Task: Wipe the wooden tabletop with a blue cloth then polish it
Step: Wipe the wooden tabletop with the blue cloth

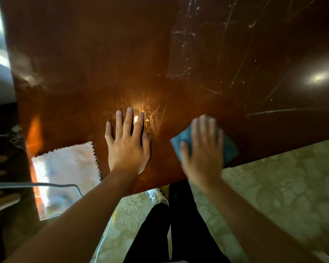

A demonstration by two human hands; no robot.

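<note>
In the head view, the right hand (202, 149) lies flat with straight fingers on the blue cloth (229, 149), pressing it onto the wooden tabletop (103, 54) at lower right of centre, close to the near edge; its blur suggests a wiping stroke under way. The left hand (126, 143), fingers spread and straight, rests palm-down on bare wood at centre, likely bracing the person's lean. Streaky wet marks shine just above its fingertips, so wiping seems partly done. A pale cloth (70, 162) with a zigzag edge lies at lower left, probably kept near for polishing. Scratches show at upper right.
</note>
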